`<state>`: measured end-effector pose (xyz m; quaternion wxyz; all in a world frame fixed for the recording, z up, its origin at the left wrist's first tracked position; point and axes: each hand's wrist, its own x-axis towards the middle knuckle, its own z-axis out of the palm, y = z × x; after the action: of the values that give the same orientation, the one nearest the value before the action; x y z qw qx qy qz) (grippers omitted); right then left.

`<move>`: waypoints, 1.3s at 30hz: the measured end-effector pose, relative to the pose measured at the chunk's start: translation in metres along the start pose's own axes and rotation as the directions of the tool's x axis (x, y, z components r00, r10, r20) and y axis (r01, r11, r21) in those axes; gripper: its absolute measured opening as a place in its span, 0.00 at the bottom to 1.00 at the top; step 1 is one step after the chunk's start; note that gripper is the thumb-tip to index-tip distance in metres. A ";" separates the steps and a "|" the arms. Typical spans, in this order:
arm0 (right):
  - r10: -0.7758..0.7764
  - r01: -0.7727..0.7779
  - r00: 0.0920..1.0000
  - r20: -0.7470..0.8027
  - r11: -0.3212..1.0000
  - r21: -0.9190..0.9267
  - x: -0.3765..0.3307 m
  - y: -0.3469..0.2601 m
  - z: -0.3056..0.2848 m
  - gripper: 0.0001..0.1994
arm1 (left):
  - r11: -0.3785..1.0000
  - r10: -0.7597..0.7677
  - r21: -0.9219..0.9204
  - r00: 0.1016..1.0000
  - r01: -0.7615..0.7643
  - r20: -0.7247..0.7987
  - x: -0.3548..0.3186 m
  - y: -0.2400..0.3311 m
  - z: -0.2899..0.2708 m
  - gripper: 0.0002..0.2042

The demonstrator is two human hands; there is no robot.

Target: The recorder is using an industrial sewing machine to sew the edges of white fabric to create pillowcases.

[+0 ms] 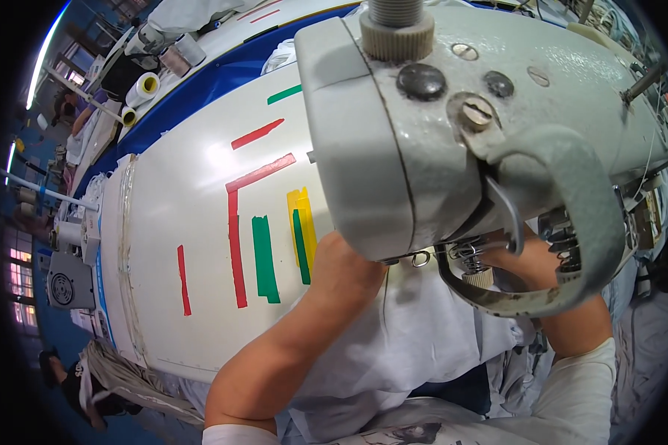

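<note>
My left hand (pixel 341 261) sits at the lower left edge of the sewing machine head (pixel 360 148), wrist bent, its back toward me and its fingers running in under the metal. My right hand (pixel 506 258) is across on the other side, partly covered by the grey curved guard (pixel 600 230) and the springs beside it. I cannot tell whether the fingers of either hand are apart, together or closed on something, since the machine head blocks most of that view. The white cloth (pixel 430 326) lies between my two forearms, just below the machine head; from my hands it runs down toward my body, its visible length falling to my lap, with a crease along its left part pointing the same way. The relation that matters is this: the cloth's upper end lies in between my hands, at the foot of the machine head, and my left hand looks the nearer to its left edge, my right to its right. Left of me the pale counter (pixel 156 245) carries coloured tape: a yellow strip (pixel 309 226) just beside my left hand, with a narrow green strip (pixel 301 248) over it, then a broader green strip (pixel 264 256) and a long red strip (pixel 235 256) farther out, all roughly pointing away from me.
</note>
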<state>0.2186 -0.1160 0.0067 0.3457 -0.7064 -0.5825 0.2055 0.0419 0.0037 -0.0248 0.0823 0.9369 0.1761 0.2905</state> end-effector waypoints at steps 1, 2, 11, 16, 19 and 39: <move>0.000 0.000 1.000 0.001 1.000 0.006 0.004 0.001 0.002 0.12 | 1.000 0.003 0.008 1.000 -0.003 0.022 0.000 0.000 0.000 0.07; 0.001 -0.001 1.000 0.006 1.000 0.014 0.006 0.002 0.004 0.13 | 1.000 -0.001 0.002 1.000 0.001 0.024 -0.001 0.000 0.001 0.07; -0.014 0.004 0.992 0.123 0.997 0.079 0.023 0.011 0.007 0.14 | 0.996 0.035 -0.081 0.999 -0.032 0.031 0.002 -0.017 0.011 0.05; -0.008 0.000 0.994 0.113 0.998 0.070 0.027 0.011 0.010 0.13 | 1.000 0.004 0.000 0.993 -0.004 0.117 -0.004 0.002 -0.011 0.10; 0.004 -0.010 0.994 0.106 0.998 0.062 0.028 0.011 0.012 0.12 | 0.995 -0.005 -0.095 0.954 0.035 0.300 -0.019 0.018 -0.026 0.12; -0.271 0.214 0.931 -0.245 0.948 -0.235 0.001 0.006 0.004 0.10 | 0.995 0.023 -0.095 0.918 0.015 0.396 -0.028 0.010 -0.031 0.17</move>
<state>0.2197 -0.1143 -0.0001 0.3716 -0.6818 -0.6301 0.0004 0.0056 -0.0148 -0.0111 0.1605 0.9717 0.1397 0.1029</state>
